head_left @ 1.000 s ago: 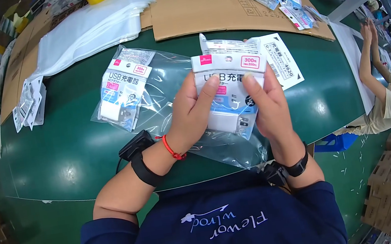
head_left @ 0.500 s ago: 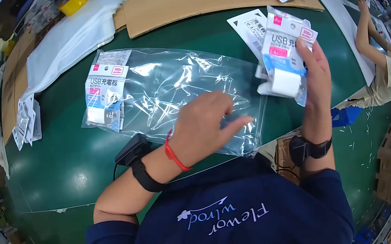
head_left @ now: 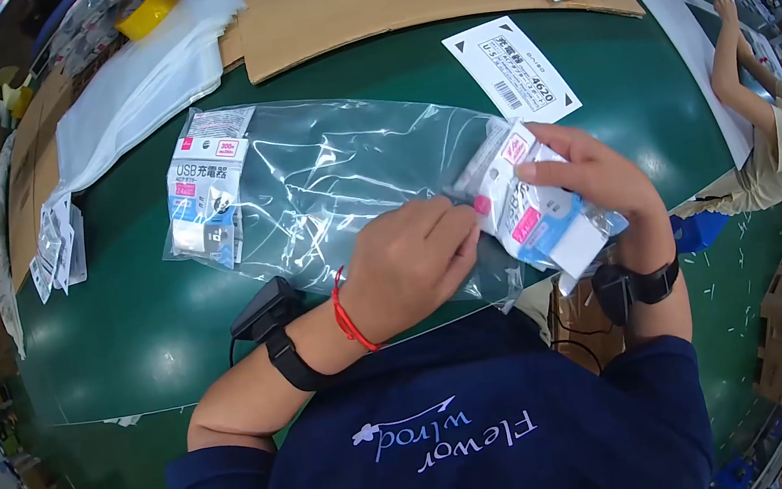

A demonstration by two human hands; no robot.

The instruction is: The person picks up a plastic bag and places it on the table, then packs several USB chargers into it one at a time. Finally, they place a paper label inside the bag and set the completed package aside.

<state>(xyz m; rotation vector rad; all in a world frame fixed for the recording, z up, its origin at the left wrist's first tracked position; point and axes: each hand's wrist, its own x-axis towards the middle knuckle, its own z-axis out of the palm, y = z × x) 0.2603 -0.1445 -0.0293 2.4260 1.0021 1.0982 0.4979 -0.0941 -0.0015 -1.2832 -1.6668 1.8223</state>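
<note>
A long clear plastic bag (head_left: 328,158) lies across the green table in front of me. Inside its left end sits a charger pack (head_left: 205,186), white and blue with pink labels. My right hand (head_left: 603,172) grips more charger packs (head_left: 549,221), apparently stacked, tilted over the bag's right end. My left hand (head_left: 419,265) is closed in a pinch at the bag's right part, its fingertips beside the upper corner of the held packs. Those fingertips are partly hidden.
A white printed label sheet (head_left: 512,70) lies beyond my right hand. Cardboard (head_left: 346,8) bears several more packs at the back. Clear bags (head_left: 153,73) are stacked at the far left, near a yellow tape roll (head_left: 146,10). Another person (head_left: 766,117) works at the right.
My right hand has brought the charger packs left and nearer me, tilting them and uncovering the label sheet. My left fingers have closed at the bag's right part.
</note>
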